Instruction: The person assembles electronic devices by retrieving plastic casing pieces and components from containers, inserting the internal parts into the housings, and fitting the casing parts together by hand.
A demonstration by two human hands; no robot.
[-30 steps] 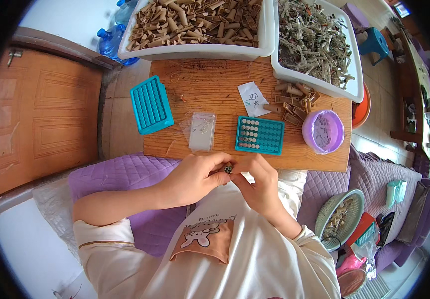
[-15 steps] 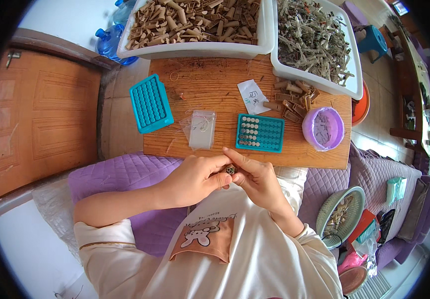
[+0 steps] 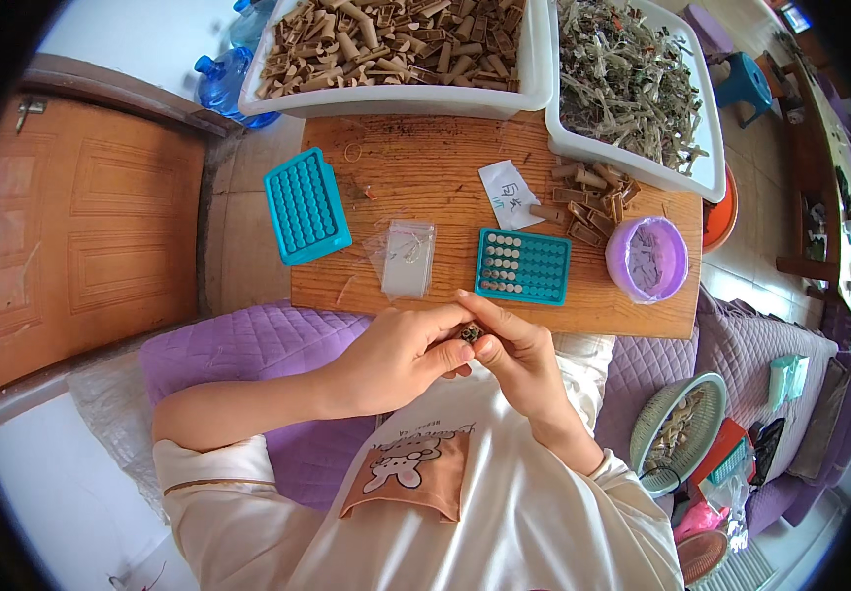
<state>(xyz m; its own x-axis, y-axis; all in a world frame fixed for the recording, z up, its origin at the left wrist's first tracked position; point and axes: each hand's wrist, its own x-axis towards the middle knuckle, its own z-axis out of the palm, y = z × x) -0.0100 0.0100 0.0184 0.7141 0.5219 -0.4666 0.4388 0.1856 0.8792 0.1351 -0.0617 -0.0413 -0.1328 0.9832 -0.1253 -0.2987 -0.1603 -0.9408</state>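
In front of my chest, just off the table's near edge, my left hand (image 3: 394, 353) and my right hand (image 3: 524, 360) meet with curled fingers. Between them they grip a small dark part with a brownish rim (image 3: 471, 333); only its end shows, and the fingers hide the rest. Just beyond sits a teal tray (image 3: 544, 258) with round silvery button cells in its left columns. To its left lie clear plastic bags (image 3: 406, 258) with thin wire-like pieces on them. Brown plastic casings (image 3: 591, 202) are heaped at the table's right, beside a purple tub (image 3: 680, 258) holding small dark pieces.
Two white bins stand at the back: one of brown casings (image 3: 386, 49), one of clear-and-grey parts (image 3: 627, 89). A second teal tray (image 3: 305, 207) lies on the wooden table (image 3: 396, 148) at left. A paper note (image 3: 507, 194) lies mid-table. Right, a green basket (image 3: 677, 433) rests on the sofa.
The whole view has shifted slightly, so everything sits a little farther right. Both hands stay together around the small part, and my right thumb now presses close to its end.
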